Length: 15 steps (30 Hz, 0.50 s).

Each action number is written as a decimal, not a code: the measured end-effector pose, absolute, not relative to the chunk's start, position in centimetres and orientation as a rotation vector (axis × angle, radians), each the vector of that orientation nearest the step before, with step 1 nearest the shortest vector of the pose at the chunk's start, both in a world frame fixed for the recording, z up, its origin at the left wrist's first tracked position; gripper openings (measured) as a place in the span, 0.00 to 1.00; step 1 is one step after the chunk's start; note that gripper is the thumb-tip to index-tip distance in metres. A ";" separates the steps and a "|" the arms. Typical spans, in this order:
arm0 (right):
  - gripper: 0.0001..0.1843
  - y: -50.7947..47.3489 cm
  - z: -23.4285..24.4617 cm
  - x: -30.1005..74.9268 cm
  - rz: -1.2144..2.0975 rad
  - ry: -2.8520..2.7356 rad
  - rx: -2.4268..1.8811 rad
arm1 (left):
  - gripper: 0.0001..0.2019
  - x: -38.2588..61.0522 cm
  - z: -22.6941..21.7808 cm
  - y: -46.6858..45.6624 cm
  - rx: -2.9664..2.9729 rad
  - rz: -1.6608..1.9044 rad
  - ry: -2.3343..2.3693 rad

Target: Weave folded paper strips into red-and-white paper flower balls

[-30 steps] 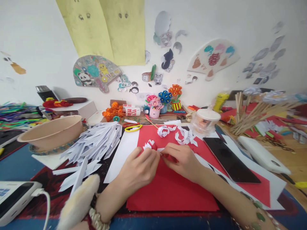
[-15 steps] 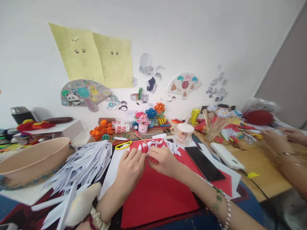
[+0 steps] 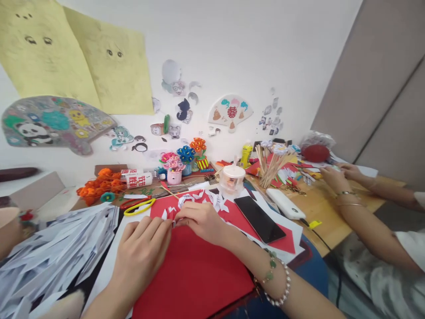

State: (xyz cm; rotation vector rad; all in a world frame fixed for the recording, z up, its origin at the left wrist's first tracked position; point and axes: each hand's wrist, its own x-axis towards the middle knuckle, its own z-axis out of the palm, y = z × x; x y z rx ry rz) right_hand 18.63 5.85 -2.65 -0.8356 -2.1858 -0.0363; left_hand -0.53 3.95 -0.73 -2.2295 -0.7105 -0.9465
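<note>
co-worker's hands (image 3: 334,178) (on paper (image 3: 365,170), perhaps) now in view

Folded paper piece (image 3: 170,214): pinched between left hand (image 3: 142,252) and right hand (image 3: 202,221). The fingertips cover most of it, so its shape cannot be determined. Left forearm: cut off at the bottom edge.

Bowl (image 3: 7,226): only a segment of rim shows at the left edge.

White paper strips (image 3: 49,257): the pile runs out of frame to the left and below.

Pale fluffy object (image 3: 63,308): cropped at the bottom, not identifiable.

Bottle (image 3: 136,179): label print too small to read.

Co-worker's hands (image 3: 337,177): what they handle is blurred. The body is cut off at the right edge.
</note>
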 end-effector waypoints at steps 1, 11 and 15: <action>0.07 5.8 -2.6 18.7 -0.007 -2.172 -0.832 | 0.09 -0.5 -0.8 3.9 -2.243 -0.951 -0.709; 0.06 5.7 -2.4 18.4 0.219 -2.023 -0.794 | 0.08 -0.8 -1.1 3.8 -2.262 -0.969 -0.749; 0.05 5.4 -2.1 18.6 0.238 -2.022 -0.797 | 0.08 -0.8 -1.2 3.9 -2.256 -0.963 -0.753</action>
